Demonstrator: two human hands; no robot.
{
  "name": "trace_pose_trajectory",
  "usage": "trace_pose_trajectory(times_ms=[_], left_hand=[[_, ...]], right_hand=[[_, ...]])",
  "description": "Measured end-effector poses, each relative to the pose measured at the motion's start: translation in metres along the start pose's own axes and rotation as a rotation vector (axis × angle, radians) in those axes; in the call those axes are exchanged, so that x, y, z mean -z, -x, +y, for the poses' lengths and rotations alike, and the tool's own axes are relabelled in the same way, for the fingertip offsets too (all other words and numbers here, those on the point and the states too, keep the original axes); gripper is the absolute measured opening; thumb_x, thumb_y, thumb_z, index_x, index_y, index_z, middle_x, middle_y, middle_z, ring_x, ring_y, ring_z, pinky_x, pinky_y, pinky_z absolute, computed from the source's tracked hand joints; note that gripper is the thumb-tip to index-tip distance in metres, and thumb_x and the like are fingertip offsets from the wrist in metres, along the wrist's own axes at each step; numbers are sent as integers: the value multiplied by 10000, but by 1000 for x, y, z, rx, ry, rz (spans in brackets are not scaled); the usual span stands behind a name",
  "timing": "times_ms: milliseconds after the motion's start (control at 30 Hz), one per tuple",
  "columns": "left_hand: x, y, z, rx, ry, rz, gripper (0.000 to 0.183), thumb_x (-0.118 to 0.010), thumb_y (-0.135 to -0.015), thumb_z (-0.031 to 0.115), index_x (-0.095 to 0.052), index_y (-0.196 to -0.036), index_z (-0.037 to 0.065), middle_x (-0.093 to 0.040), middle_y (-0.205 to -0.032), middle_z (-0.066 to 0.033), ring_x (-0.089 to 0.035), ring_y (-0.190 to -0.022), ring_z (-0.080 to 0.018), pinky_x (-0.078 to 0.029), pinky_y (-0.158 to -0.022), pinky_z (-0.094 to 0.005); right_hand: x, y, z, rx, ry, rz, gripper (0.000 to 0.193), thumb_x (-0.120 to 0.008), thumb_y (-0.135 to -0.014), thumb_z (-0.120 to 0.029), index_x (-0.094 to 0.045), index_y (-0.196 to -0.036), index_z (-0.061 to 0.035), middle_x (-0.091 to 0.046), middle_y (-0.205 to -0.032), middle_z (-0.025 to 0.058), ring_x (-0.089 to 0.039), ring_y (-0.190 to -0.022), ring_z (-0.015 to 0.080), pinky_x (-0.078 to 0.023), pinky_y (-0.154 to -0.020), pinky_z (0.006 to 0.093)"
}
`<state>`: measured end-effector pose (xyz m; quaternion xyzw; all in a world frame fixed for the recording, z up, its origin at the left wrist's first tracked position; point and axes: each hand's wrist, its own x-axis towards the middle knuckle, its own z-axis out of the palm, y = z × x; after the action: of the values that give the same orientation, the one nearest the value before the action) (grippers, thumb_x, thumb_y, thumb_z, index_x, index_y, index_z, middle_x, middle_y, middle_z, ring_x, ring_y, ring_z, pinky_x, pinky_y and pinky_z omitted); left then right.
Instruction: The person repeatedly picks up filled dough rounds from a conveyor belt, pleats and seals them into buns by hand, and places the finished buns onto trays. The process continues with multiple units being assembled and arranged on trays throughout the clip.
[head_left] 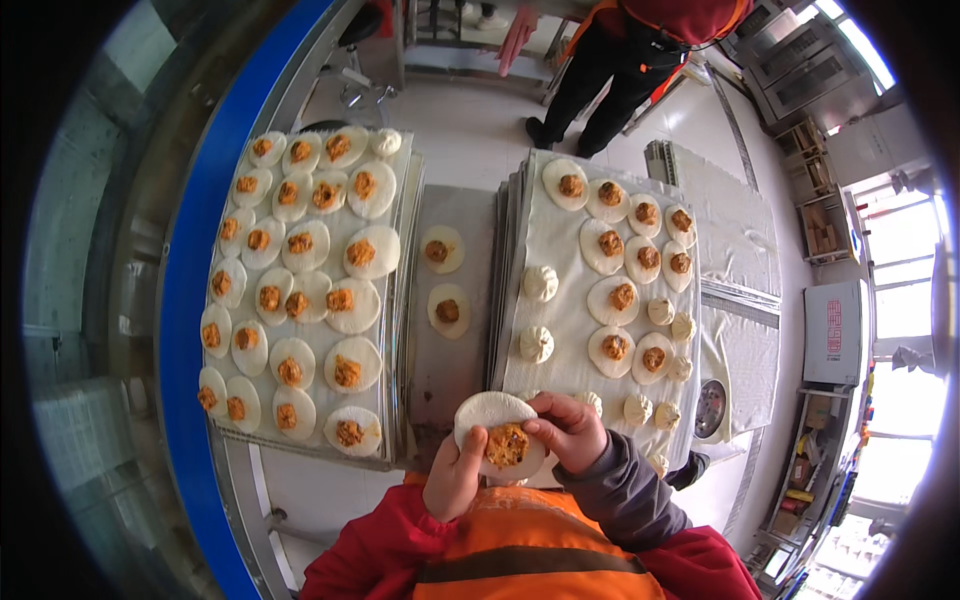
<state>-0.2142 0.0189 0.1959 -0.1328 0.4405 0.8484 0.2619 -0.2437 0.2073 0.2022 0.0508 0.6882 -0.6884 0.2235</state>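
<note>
Between my two hands, close to my apron, is a round dough wrapper [488, 408] with a mound of orange-brown filling [507, 446] on it. My left hand [455, 475] grips its left side, thumb on top beside the filling. At the right edge my right hand [568, 430] pinches the dough between thumb and fingers. The fingers under the wrapper are hidden. Right of my hands, a cloth-lined tray [560, 255] carries flat filled wrappers [613, 347] and several pleated buns [536, 344]. Another tray [232, 435] on the left holds rows of flat filled wrappers [352, 364].
Two filled wrappers [447, 311] lie on the metal surface [455, 210] between the tray stacks. A blue edge [200, 250] runs along the left. Beyond the trays stands another person [600, 70]. More cloth-covered trays [735, 240] and a round metal bowl [710, 408] are at the right.
</note>
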Motion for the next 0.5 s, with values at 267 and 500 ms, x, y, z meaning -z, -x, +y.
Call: trace_pose_trajectory(times_ms=[267,500], left_hand=[[2,11,-25,-148,-187,123,417,-648,-957,260,-532,-1243,-21,-636,-1085,-75,-612,-977,-143,-501,-854,-290],[-13,7,-42,-81,-101,246,319,-661,-943,147,-546,-1204,3,-630,-1078,-56,-599,-964,-112,-502,-840,-257]], right_hand=[[3,4,24,-54,99,-7,130,-754,-837,-81,-688,-924,-10,-615,-768,29,-596,-663,100,-475,-582,262],[14,11,18,568,587,-13,168,-732,-803,-25,-661,-954,-9,-638,-843,103,-619,-705,188,-501,-640,306]])
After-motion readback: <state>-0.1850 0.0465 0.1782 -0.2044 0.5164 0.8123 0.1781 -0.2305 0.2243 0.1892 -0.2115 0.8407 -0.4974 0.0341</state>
